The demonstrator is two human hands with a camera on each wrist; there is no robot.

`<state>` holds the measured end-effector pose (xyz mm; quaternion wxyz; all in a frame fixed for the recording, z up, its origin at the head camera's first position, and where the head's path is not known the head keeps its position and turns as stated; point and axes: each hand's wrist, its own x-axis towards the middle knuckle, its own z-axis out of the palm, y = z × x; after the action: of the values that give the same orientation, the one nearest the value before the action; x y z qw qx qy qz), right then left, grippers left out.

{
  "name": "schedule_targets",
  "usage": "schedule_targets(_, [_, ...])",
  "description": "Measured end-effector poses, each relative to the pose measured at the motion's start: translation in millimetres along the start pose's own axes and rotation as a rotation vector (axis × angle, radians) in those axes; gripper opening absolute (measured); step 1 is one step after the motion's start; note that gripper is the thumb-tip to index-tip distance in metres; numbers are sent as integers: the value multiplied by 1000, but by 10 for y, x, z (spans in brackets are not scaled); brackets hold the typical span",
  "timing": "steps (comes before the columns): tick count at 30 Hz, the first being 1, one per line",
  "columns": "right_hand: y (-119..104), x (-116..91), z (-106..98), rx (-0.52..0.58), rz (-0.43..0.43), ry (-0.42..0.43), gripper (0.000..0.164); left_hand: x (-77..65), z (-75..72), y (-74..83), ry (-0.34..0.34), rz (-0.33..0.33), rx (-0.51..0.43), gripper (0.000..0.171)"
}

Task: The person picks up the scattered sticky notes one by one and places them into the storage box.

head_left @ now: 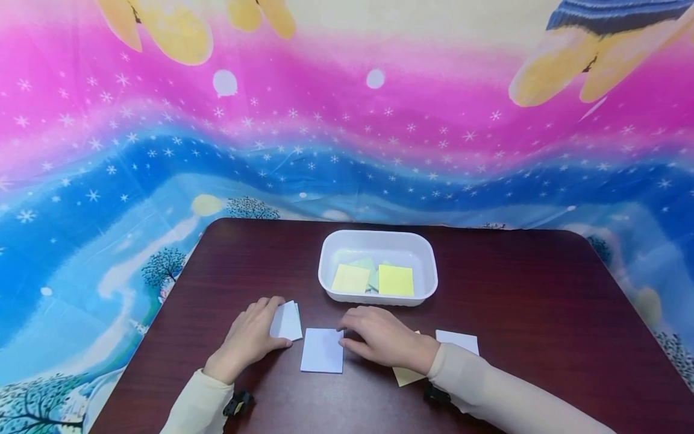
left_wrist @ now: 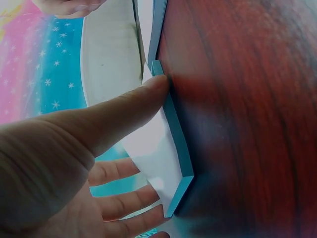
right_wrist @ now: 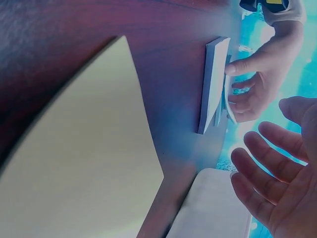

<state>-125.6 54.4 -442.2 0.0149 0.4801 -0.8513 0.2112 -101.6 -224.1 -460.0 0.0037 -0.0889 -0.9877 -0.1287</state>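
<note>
My left hand (head_left: 246, 337) grips a white sticky-note pad (head_left: 285, 321) on the left part of the table. Its thumb (left_wrist: 143, 96) presses the near edge while the other fingers lie along the opposite side. A sheet or second layer peeks out from under this pad's right edge. Just to the right lies a pale lavender-white pad (head_left: 322, 351), flat on the table. Over that pad's right edge hovers my right hand (head_left: 379, 336), palm inward, fingers loosely bent around nothing.
A white plastic tray (head_left: 379, 246) stands behind the hands, with a pale yellow note (head_left: 350, 279), a bright yellow note (head_left: 396, 281) and green ones inside. Below my right forearm lie a light yellow note (head_left: 406, 377) and another white pad (head_left: 458, 341). A printed cloth (head_left: 325, 144) hangs behind the table.
</note>
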Motion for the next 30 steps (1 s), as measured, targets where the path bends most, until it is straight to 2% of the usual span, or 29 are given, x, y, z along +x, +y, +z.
schedule_targets(9, [-30,7,-20,-8,-3,-13,25,-3,-4,4,-8,-23,-29,86])
schedule_targets(17, [-25,8,-10,-12,-13,-8,25,4,0,-19,44,-35,-26,80])
schedule_targets(22, [-29,9,-11,-20,-23,-1,25,12,-41,-29,71,-57,-35,67])
schedule_targets(30, [-31,17,-27,-14,-11,-10,26,49,-103,-49,93,-54,-73,38])
